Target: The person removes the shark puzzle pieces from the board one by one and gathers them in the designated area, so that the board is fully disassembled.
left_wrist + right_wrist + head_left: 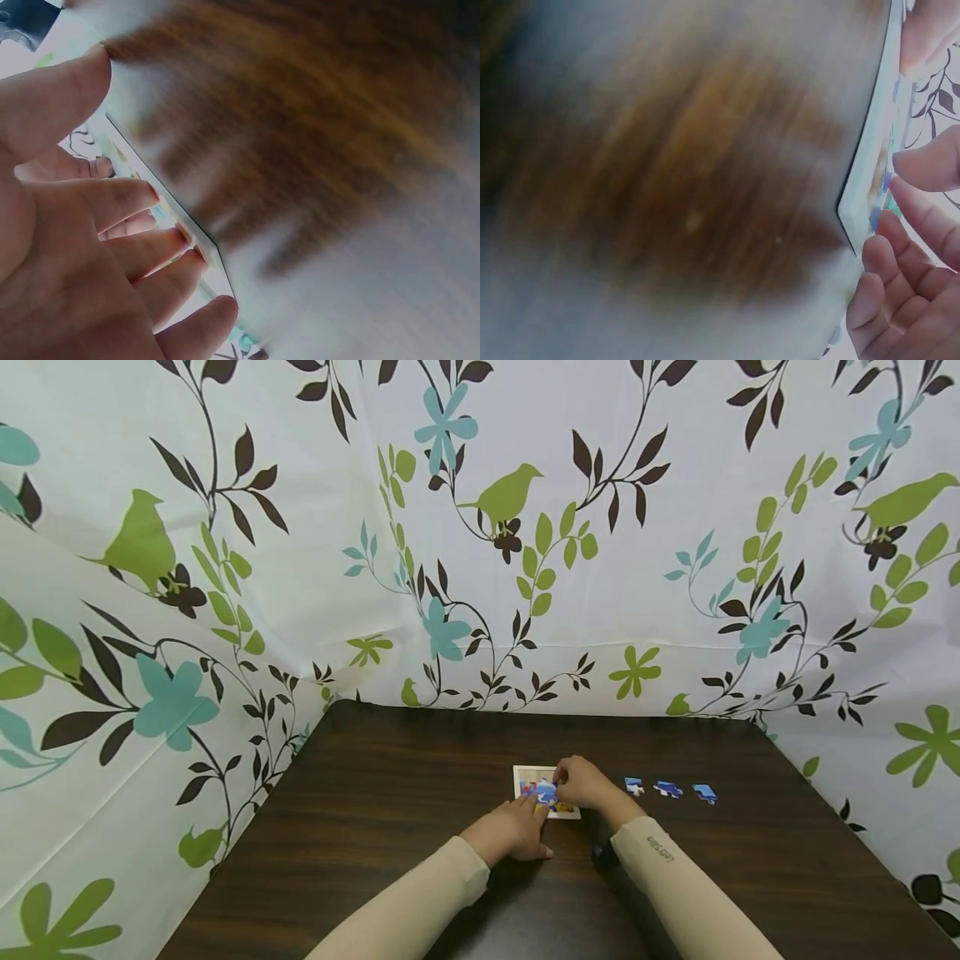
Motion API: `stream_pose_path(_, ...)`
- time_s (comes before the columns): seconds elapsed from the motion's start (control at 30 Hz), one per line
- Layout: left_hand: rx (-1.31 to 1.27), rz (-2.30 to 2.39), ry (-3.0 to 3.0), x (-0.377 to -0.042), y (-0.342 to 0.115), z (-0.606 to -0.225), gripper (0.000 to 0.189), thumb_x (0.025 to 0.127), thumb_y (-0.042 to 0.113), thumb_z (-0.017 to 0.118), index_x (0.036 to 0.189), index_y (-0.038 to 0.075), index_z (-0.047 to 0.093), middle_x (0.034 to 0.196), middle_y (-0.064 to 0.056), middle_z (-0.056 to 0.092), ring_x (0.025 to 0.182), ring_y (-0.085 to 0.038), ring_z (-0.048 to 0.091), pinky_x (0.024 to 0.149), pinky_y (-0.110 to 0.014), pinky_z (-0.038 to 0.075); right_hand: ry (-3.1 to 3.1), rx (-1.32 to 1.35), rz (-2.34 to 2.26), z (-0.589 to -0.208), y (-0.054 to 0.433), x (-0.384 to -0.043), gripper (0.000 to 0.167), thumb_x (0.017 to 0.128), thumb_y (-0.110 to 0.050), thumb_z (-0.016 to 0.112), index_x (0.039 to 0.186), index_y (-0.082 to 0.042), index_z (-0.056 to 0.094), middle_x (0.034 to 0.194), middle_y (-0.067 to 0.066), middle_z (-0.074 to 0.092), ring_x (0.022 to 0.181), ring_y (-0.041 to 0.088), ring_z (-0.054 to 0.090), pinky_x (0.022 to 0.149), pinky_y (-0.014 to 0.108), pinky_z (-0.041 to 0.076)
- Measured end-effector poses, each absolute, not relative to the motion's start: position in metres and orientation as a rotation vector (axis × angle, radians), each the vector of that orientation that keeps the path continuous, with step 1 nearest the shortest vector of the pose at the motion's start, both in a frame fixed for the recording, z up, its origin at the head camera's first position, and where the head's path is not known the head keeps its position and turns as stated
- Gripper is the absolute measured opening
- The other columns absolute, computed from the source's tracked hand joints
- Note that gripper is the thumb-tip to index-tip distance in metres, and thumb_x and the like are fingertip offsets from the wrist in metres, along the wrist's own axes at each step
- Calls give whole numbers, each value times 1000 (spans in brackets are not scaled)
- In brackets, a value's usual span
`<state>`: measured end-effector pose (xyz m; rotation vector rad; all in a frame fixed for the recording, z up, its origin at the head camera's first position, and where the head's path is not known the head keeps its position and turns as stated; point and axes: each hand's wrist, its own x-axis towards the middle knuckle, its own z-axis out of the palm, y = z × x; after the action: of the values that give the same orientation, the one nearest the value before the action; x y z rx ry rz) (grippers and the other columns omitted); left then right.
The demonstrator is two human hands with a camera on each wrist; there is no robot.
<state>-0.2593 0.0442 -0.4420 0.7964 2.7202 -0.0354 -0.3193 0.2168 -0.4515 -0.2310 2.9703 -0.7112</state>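
Puzzle tray (533,773) on dark table (405,777), left hand (512,829), fingers outstretched, on its near-left side, right hand (587,785) over its right side, cannot tell whether pinching, three puzzle pieces (667,789) rightward.

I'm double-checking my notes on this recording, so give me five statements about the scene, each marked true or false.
1. Three loose puzzle pieces lie to the right of the puzzle board in the head view. True.
2. The right hand rests among the loose puzzle pieces. False: it is at the puzzle board.
3. Fingers of the left hand touch the puzzle board. True.
4. The tabletop is plain white. False: it is dark brown with a wood grain.
5. The backdrop behind the tabletop shows green birds. True.
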Motion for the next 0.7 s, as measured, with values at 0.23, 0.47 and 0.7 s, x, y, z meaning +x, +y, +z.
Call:
stream_pose_path(0.23,807,-41,2725,-259,45,-441,76,91,59,62,154,22,38,163,-3,30,150,-22,29,119,-40,31,2976,-212,-744,-454,220,-323,17,75,-7,72,90,-8,66,88,5,63,78,19,56,71,36,51)
stream_pose_path(0.47,809,-28,2730,-258,44,-440,76,91,58,63,154,22,39,162,-4,31,150,-22,29,120,-40,31,2947,-254,-798,-453,224,-322,18,77,-5,73,95,-6,71,91,5,67,84,20,61,80,42,54)
stream_pose_path(0.7,801,-21,2717,-259,44,-439,76,91,57,63,154,23,39,163,-4,30,150,-22,29,120,-40,31,2925,-226,-922,-454,226,-322,14,78,-1,73,90,-9,72,89,3,67,84,18,59,79,38,53)
